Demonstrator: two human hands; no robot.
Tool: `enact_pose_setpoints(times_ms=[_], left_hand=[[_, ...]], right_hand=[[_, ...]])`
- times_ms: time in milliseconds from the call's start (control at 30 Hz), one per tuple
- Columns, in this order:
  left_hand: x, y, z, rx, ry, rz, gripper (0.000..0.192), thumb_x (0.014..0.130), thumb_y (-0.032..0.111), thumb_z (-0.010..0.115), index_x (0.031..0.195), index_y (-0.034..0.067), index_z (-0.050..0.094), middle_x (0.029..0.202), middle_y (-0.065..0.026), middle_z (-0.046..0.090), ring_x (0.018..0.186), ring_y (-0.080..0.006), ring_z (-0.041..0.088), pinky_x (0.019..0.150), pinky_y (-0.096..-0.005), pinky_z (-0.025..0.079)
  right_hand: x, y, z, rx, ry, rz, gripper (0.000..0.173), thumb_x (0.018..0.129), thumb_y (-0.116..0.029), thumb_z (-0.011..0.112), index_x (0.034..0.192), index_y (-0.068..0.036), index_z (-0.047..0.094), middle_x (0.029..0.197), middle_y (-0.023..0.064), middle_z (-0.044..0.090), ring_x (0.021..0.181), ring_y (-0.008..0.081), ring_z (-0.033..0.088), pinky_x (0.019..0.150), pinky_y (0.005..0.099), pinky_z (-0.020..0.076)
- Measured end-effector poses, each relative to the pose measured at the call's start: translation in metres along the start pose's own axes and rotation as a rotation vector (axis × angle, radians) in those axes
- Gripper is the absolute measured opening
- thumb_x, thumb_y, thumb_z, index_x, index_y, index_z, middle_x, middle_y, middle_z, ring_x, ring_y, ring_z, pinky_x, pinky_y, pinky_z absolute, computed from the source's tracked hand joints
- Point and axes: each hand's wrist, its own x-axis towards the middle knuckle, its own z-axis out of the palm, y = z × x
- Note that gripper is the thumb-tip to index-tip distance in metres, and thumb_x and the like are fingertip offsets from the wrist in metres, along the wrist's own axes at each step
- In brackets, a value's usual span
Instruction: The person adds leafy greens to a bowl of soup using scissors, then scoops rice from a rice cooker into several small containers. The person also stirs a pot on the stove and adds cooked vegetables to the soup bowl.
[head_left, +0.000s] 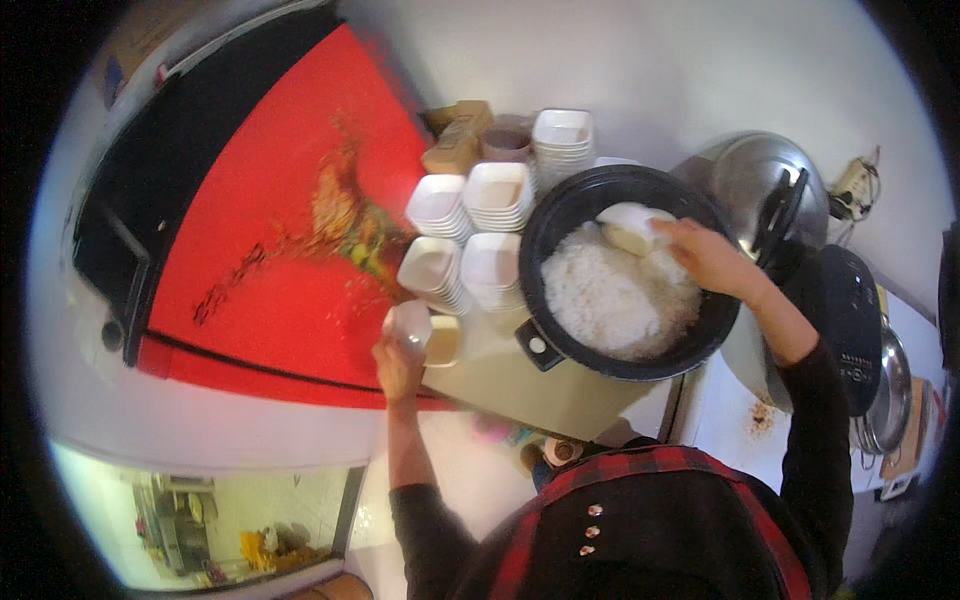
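My right hand grips a white bowl, which is tilted over cooked white rice inside a large black pot. At the left edge of the counter, my left hand holds a translucent whitish container. Right beside that container stands a small square white bowl with a beige inside. Several stacks of square white bowls stand between the pot and the red panel. What lies under the bowl in my right hand is hidden.
A printed red panel borders the counter on the left. Behind the bowls are a cardboard box and a brownish round container. A metal lid leans near the wall, with a black appliance and a metal pan at the right.
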Motion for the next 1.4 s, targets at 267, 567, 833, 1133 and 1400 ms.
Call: enact_pose_setpoints(times_ms=[267,567,833,1133,1400], left_hand=[[-0.012,0.002,-0.015,0.104,0.25,0.069,0.072,0.058,0.006,0.081,0.12,0.002,0.045,0.113,-0.0152,0.051,0.101,-0.036,0.05,0.084,-0.0477,0.044],[0.016,0.129,-0.026,-0.683,0.483,-0.298,0.067,0.068,0.008,0.081,0.119,-0.002,0.037,0.108,-0.013,0.041,0.1,-0.0242,0.046,0.087,-0.0374,0.04],[0.064,0.272,-0.025,-1.557,0.293,-0.572,0.059,0.081,0.006,0.07,0.126,0.001,0.031,0.118,-0.0129,0.045,0.11,-0.021,0.048,0.093,-0.0331,0.042],[0.06,0.285,0.002,-1.462,0.31,-0.588,0.05,0.083,0.006,0.067,0.12,0.0,0.034,0.119,-0.0136,0.044,0.111,-0.0199,0.048,0.096,-0.0336,0.04],[0.063,0.283,0.003,-1.486,0.377,-0.589,0.053,0.087,0.012,0.065,0.126,-0.002,0.032,0.124,-0.0155,0.043,0.113,-0.0229,0.047,0.098,-0.0352,0.039]], right_hand=[[0.039,0.001,0.058,-0.498,-0.32,0.134,0.037,0.088,-0.015,0.047,0.125,-0.016,0.051,0.089,0.0171,0.066,0.082,0.0377,0.065,0.07,0.0482,0.051],[-0.018,-0.032,0.041,-0.313,-0.523,-0.02,0.047,0.083,-0.011,0.051,0.13,-0.011,0.047,0.086,0.022,0.065,0.077,0.0376,0.064,0.066,0.0459,0.0518],[-0.026,-0.036,0.059,-0.208,-0.638,0.049,0.042,0.082,-0.011,0.052,0.123,-0.01,0.053,0.094,0.0209,0.065,0.091,0.0362,0.064,0.075,0.0477,0.0512],[-0.031,0.017,0.081,-0.461,-0.385,0.3,0.017,0.078,-0.014,0.055,0.087,-0.007,0.067,0.078,0.0186,0.067,0.074,0.0358,0.066,0.062,0.0449,0.0523],[-0.031,0.013,0.115,-0.063,-0.331,0.232,0.024,0.088,-0.022,0.049,0.079,-0.002,0.059,0.072,0.0199,0.062,0.066,0.033,0.063,0.062,0.0441,0.0477]])
